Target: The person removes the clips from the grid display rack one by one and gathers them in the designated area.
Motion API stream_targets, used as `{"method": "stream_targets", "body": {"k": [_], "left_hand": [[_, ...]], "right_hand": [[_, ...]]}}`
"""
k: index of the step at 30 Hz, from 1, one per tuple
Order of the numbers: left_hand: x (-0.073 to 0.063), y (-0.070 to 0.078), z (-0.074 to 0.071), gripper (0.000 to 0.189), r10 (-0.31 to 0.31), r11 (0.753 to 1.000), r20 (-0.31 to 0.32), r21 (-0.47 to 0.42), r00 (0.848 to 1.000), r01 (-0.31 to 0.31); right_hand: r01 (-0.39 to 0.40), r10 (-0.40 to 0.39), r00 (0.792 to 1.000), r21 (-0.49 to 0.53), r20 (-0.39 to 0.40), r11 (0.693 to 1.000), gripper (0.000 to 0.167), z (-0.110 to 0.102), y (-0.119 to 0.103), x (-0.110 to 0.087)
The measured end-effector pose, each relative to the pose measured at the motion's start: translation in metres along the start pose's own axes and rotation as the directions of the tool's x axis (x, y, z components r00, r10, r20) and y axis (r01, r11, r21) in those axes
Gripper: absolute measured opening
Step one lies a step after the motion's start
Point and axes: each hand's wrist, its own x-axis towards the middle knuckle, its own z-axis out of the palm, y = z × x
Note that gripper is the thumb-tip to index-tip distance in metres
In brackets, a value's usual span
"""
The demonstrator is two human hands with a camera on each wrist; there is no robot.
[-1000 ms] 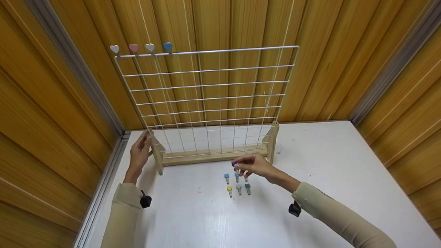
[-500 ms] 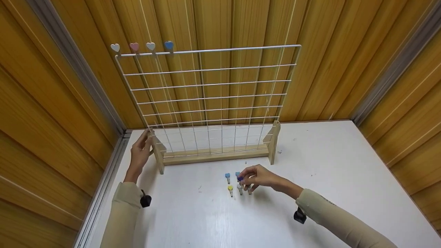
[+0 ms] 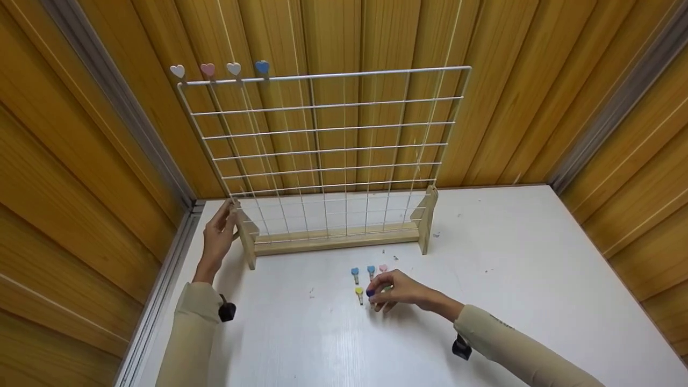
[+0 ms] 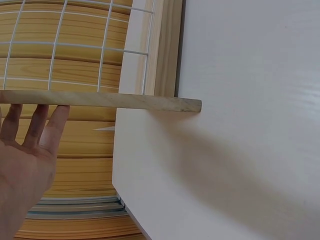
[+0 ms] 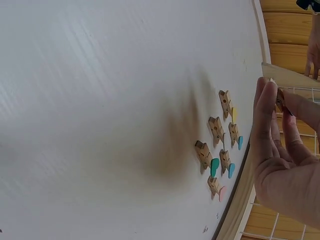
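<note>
My right hand (image 3: 399, 290) pinches a small wooden clothespin with a dark blue heart (image 3: 370, 293), held above the white table. Under and beside it lie several more heart clothespins, among them a yellow one (image 3: 359, 293), a green one (image 5: 214, 167), a pink one (image 3: 383, 267) and two light blue ones, partly hidden by the hand in the head view. My left hand (image 3: 217, 239) touches the wooden upright (image 4: 135, 101) of the rack with fairly straight fingers; its thumb is hidden in the left wrist view.
A white wire grid (image 3: 344, 129) stands in a wooden base (image 3: 336, 246). Clipped along its top bar at the left are a white heart (image 3: 177, 71), a pink heart (image 3: 208, 69), another white one and a blue heart (image 3: 262, 67). Wood-look walls surround the table.
My right hand, holding the dark blue clothespin, has moved toward the front of the table, over the front row of clothespins. The left hand stays at the upright.
</note>
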Motion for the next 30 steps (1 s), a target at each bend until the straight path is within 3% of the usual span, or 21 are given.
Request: {"method": "stream_targets", "body": {"k": [10, 15, 21, 30], "left_hand": [[0.000, 0.002, 0.000, 0.056, -0.018, 1.000, -0.015, 0.006, 1.000, 0.018], [-0.001, 0.001, 0.000, 0.056, -0.033, 0.999, -0.016, 0.006, 0.999, 0.033], [-0.001, 0.000, -0.001, 0.058, -0.011, 1.000, -0.018, 0.013, 1.000, 0.012], [-0.001, -0.001, 0.000, 0.058, -0.013, 1.000, -0.021, 0.003, 1.000, 0.013]], "right_hand": [[0.018, -0.018, 1.000, -0.009, -0.019, 1.000, 0.023, 0.011, 0.004, 0.002], [0.053, -0.060, 0.997, -0.130, -0.055, 0.990, 0.017, 0.022, 0.012, 0.003], [0.121, -0.141, 0.989, -0.281, -0.053, 0.952, 0.015, 0.030, 0.021, 0.006], [0.151, -0.190, 0.979, -0.355, -0.076, 0.922, 0.018, 0.033, 0.029, 0.003]]}}
